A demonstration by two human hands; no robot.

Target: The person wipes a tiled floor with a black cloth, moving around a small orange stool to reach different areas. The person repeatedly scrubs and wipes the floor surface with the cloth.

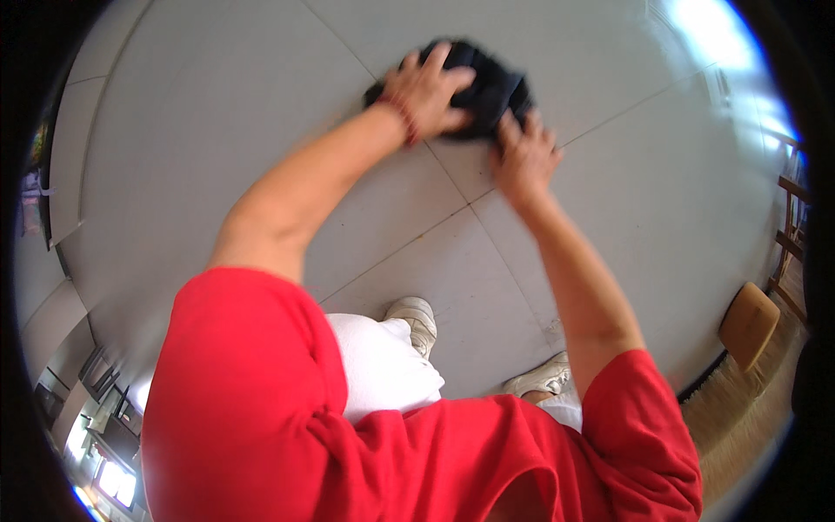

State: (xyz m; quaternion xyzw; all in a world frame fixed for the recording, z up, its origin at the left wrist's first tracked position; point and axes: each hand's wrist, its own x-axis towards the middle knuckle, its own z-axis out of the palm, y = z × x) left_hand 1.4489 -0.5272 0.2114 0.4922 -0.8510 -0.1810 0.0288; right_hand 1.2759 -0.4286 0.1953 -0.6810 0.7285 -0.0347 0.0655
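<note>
A black bundle (479, 81), apparently of soft cloth, is in front of me over the grey floor. Motion blurs it, and I cannot tell whether it touches the floor. My left hand (427, 91), with a red bracelet (403, 116) at the wrist, lies over its left part with the fingers spread. At its near right edge, my right hand (527, 153) has its fingertips on the black material. Together the two hands hold the bundle between them. Its far side and the exact grip of the fingertips are blurred.
Large tiles with thin seams make up the floor (391, 235). Below me are my light-coloured left shoe (417, 323) and right shoe (541, 377). A wooden chair seat (750, 326) and a fringed rug (730, 417) lie at right. Furniture, blurred, lines the lower left rim.
</note>
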